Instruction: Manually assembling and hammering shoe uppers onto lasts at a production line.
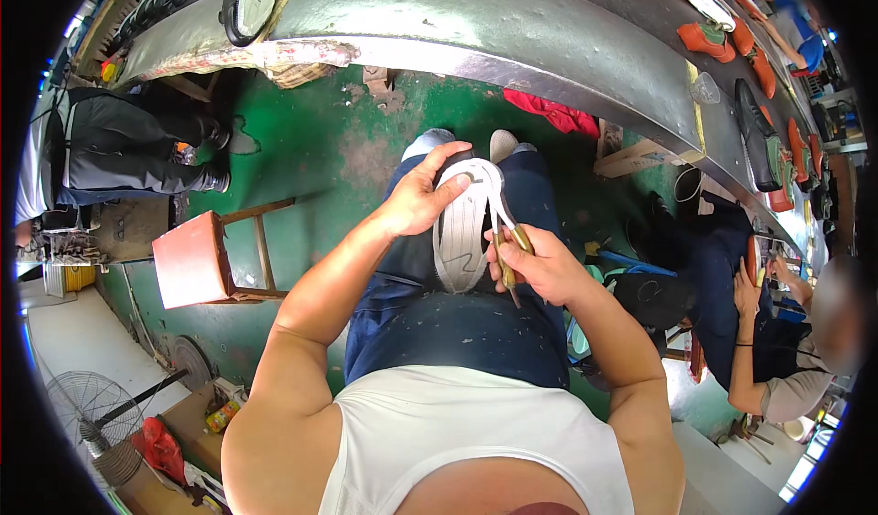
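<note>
Green floor (293, 122) all round, grey shoe part (462, 231) on the lap (391, 263) mid-frame, left hand (422, 199) clamped on its top end, right hand (540, 263) gripping brass-coloured handles (521, 238), curved white piece (491, 177) only up top, so I'd guess partway, lower stretch left.

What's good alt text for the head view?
Over a seated person's lap, the left hand holds the far end of a pale-soled shoe while the right hand grips a brass-coloured tool. A grey bench and orange shoes lie beyond.
</note>
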Motion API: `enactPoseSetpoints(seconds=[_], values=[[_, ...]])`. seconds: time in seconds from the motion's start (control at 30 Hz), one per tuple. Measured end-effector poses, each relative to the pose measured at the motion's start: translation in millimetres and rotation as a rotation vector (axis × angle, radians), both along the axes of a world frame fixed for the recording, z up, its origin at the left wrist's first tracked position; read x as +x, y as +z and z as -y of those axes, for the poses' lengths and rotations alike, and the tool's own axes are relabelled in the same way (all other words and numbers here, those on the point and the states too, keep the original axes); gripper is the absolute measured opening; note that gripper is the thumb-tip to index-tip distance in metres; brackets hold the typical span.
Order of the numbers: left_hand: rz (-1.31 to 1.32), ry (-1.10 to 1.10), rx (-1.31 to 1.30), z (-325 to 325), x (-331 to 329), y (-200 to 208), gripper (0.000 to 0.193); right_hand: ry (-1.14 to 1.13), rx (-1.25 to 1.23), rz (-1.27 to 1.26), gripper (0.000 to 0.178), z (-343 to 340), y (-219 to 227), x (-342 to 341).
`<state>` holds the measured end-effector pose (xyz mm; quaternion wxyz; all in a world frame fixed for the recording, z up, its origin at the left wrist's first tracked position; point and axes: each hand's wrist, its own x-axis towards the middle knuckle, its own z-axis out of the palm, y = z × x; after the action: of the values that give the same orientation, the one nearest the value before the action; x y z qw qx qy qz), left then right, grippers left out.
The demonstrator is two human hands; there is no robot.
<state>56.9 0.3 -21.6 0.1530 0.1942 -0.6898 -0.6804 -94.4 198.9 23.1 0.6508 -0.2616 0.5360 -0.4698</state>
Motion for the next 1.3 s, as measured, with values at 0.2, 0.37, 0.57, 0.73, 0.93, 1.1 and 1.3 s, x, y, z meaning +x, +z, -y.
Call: enactPoseSetpoints(seconds=[0.2, 0.37, 0.57, 0.73, 0.93, 1.1, 1.3], values=[[-0.101, 0.106, 0.172, 6, 0, -26, 0.044, 0.12, -0.2, -0.788, 0.019, 17, -32, -7], [-0.1, 0.109, 0.184, 5, 3, -13, 0.043, 0.126, -0.215, -1.019, 0.02, 9, -24, -1], [-0.064, 0.186, 0.544, 1, -7, -9, 0.038, 0.279, -0.013, -1.194, 0.029, -2, 22, 0], [-0.016, 0.156, 0.122, -9, -1, 8, 0.046, 0.25, -0.291, -0.753, 0.035, -41, 20, -24], [-0.224, -0.169, -0.416, -51, 27, 42, 0.069, -0.349, -0.63, -0.431, 0.034, 7, -14, -1], [-0.194, 0.004, -0.537, -80, 42, 49, 0.079, -0.272, -0.664, -0.472, 0.035, 5, -12, 14], [-0.193, 0.105, -0.63, -94, 49, 45, 0.08, -0.18, -0.581, -0.592, 0.033, 9, 7, 14]])
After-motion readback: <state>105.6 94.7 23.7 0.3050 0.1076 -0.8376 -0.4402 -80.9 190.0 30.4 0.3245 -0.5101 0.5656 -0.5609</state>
